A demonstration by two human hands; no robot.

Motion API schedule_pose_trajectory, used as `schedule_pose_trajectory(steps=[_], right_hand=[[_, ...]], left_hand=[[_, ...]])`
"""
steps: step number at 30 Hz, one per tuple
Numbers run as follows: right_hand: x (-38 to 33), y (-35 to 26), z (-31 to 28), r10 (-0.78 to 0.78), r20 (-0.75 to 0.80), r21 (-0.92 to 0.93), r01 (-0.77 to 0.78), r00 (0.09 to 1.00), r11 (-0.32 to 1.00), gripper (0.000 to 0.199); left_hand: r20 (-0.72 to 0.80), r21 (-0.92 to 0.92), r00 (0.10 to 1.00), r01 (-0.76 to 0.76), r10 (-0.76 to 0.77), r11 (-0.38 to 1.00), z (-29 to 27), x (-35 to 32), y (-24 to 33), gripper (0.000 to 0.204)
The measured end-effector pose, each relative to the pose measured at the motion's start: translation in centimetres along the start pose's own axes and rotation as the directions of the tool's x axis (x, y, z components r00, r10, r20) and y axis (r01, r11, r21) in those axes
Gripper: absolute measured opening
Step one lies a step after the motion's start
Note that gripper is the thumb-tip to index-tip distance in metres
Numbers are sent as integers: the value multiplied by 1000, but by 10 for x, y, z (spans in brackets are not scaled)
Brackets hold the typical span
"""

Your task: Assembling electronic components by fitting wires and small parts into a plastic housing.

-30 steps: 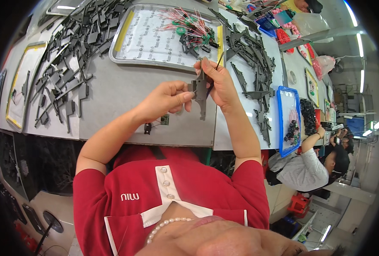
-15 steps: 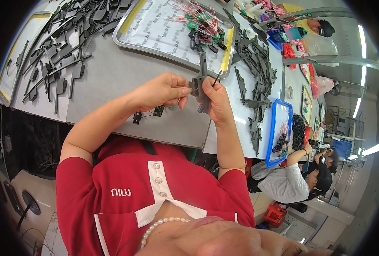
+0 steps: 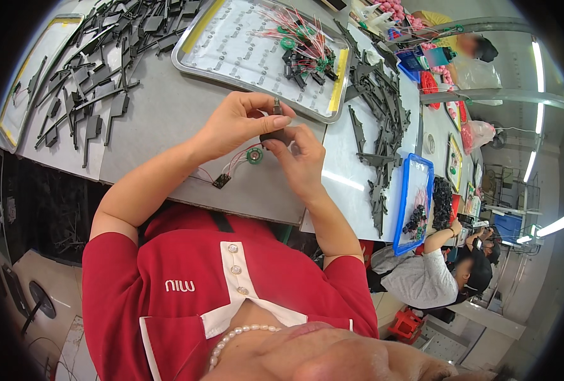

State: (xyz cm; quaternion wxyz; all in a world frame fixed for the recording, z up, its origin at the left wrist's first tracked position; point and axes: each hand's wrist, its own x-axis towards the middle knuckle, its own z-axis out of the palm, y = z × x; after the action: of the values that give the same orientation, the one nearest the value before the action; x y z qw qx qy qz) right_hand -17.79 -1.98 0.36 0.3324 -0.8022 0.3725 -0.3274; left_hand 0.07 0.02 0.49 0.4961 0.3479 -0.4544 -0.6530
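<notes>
Both my hands meet above the table, in front of a metal tray. Between their fingertips is a dark grey plastic part [image 3: 273, 136], seen nearly end-on, with a narrow tip rising above the fingers. My left hand [image 3: 244, 124] pinches it from the left, thumb stretched along its top. My right hand [image 3: 302, 162] grips its lower right side, fingers curled. Below them, thin red and white wires lead to a green round disc [image 3: 254, 155] and a small circuit board [image 3: 221, 181] at the table's near side. Fingers hide most of the part.
The metal tray [image 3: 231, 80] holds wired green pieces and black blocks [image 3: 307, 57]. Dark plastic parts pile up at far left [image 3: 113, 60] and along the right [image 3: 383, 114]. Further right are a blue tray [image 3: 401, 209] and a co-worker in a grey sleeve [image 3: 421, 279].
The plastic part has been turned and now appears shorter. My right hand has moved slightly left and lower. The circuit board and green disc show more openly, with the board shifted toward the near edge.
</notes>
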Motion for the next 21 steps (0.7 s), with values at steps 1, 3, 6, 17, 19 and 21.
schedule_pose_trajectory(steps=[1,3,6,17,19,21], right_hand=[[1,-1,0,-5,0,2,5,1000,1000,19],[3,-1,-3,25,0,-2,-25,1000,1000,17],[4,-1,-7,-1,4,-71,2,1000,997,16],[-9,-7,-9,-93,-92,-76,87,991,993,18],[-7,-7,-8,-115,-102,-86,106,988,991,19],[-2,-7,-7,-104,-91,-22,102,990,995,16]], left_hand=[[-48,22,997,-52,53,998,1,0,-2,30],[-96,51,989,-105,109,993,4,-1,-1,27],[-235,9,930,-291,285,957,4,-1,1,22],[-135,324,807,-512,574,796,3,-10,10,14],[-134,254,848,-470,512,845,2,-10,12,17],[-180,135,865,-451,469,882,-1,-6,9,19]])
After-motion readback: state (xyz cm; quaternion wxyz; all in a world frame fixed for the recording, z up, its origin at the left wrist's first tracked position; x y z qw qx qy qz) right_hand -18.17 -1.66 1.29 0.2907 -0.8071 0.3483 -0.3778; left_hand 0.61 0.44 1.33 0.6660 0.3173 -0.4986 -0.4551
